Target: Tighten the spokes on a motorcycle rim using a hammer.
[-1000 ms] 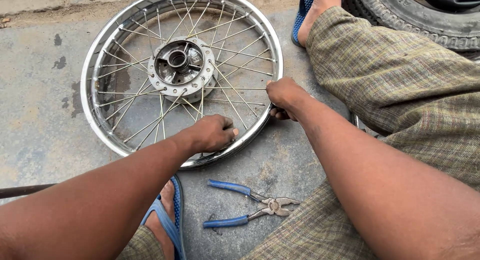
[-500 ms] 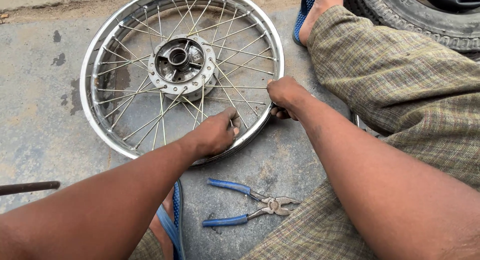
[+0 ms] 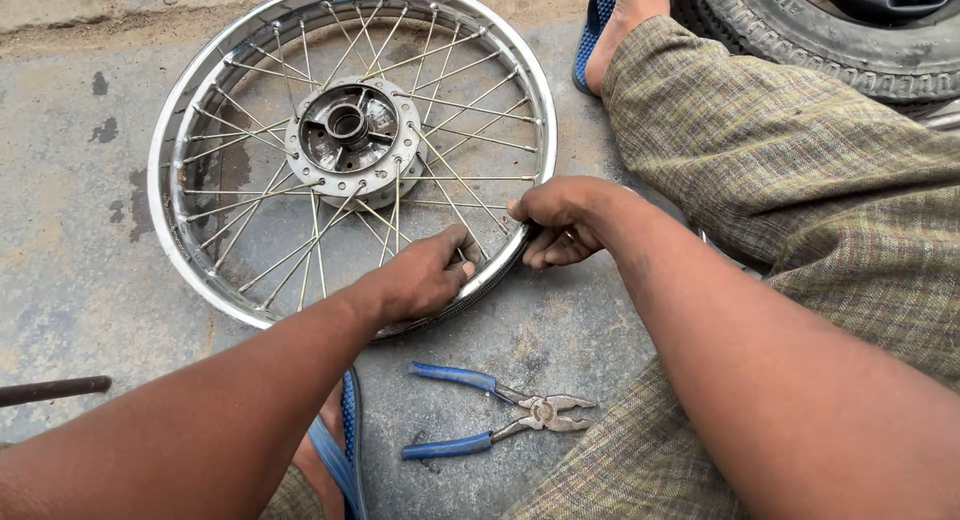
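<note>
Concrete floor [image 3: 80, 260] bears a spoked wheel [image 3: 200, 270]; both hands, left hand [image 3: 425, 278], right hand [image 3: 562, 220], grip its near rim; pliers [image 3: 500, 410] just beside.

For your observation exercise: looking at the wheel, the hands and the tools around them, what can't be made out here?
Head view only:
- Left hand covers the wheel rim beneath it; what its fingers touch is hidden.
- Right hand wraps the rim, so its fingertips are hidden.
- Tyre is cut off by the top edge.
- Dark rod runs off the left edge.
- Pliers lie fully visible.
</note>
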